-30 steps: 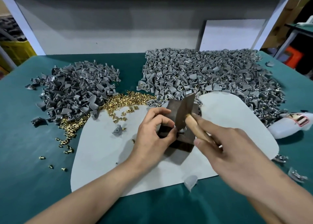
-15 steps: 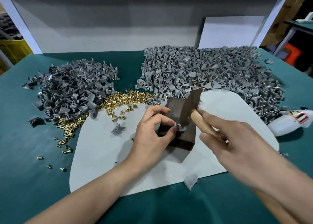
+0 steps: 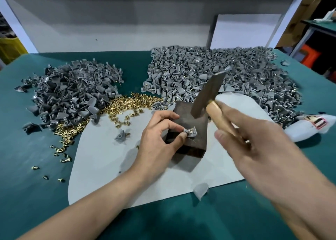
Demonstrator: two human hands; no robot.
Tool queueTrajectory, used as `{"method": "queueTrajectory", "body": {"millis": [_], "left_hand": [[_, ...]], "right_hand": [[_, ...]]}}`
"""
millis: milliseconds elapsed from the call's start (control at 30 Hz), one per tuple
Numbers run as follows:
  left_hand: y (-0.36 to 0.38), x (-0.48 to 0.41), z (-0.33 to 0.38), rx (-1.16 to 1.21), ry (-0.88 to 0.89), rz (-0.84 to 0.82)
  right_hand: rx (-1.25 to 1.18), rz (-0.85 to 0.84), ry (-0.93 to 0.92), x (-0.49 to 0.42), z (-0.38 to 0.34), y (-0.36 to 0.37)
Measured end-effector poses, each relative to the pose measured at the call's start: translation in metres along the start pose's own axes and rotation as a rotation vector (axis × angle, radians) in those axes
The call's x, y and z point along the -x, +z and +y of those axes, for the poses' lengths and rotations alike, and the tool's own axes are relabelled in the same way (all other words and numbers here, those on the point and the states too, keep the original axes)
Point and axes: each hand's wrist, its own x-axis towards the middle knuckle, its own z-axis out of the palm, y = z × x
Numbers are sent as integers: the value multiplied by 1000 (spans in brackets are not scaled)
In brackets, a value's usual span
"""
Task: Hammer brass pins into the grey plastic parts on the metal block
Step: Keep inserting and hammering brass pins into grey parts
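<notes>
Green table carrying a pale mat at its near centre. On the mat stands a dark metal block. The left hand pinches a grey plastic part against the block's top. The right hand grips the wooden handle of a hammer, whose head is tilted above the block. Loose brass pins lie between a left heap and a right heap of grey parts.

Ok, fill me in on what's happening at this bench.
One person is working with both hands. The left hand pinches a grey plastic part on the metal block. The right hand grips a hammer, its head poised above the block. Loose brass pins and heaps of grey parts lie behind.
</notes>
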Motion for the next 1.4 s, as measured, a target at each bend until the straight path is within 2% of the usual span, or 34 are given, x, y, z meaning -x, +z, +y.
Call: {"method": "queueTrajectory", "body": {"millis": [267,533,633,733,800,900,1000,1067,1133,1200,1267,1333,1400], "left_hand": [[-1,1,0,-48,32,-5],[0,0,3,-67,60,8],[0,1,3,-65,50,5],[1,1,3,-40,36,4],[0,1,3,-78,51,5],[0,1,4,-84,75,8],[0,0,4,-71,76,3],[0,1,5,-54,57,-1],[0,1,6,-61,16,-11],[0,1,10,-56,-33,-16],[-2,-1,19,-15,-75,2],[-7,-6,30,67,-108,21],[-12,-10,43,192,-155,16]], "right_hand": [[-15,-60,37,5,-2,-2],[44,-20,-31,1,-4,-2],[40,-68,-29,5,-5,-3],[51,0,-37,3,-2,-3],[58,-14,-5,4,0,-1],[101,10,-57,5,1,-1],[112,-43,-20,8,-3,2],[-10,16,-52,3,-5,-1],[-177,177,-82,-8,-3,-12],[-409,252,-46,-20,9,-14],[-758,184,78,-30,28,-6],[-1109,48,249,-35,49,9],[-1318,-44,364,-38,65,23]]}}
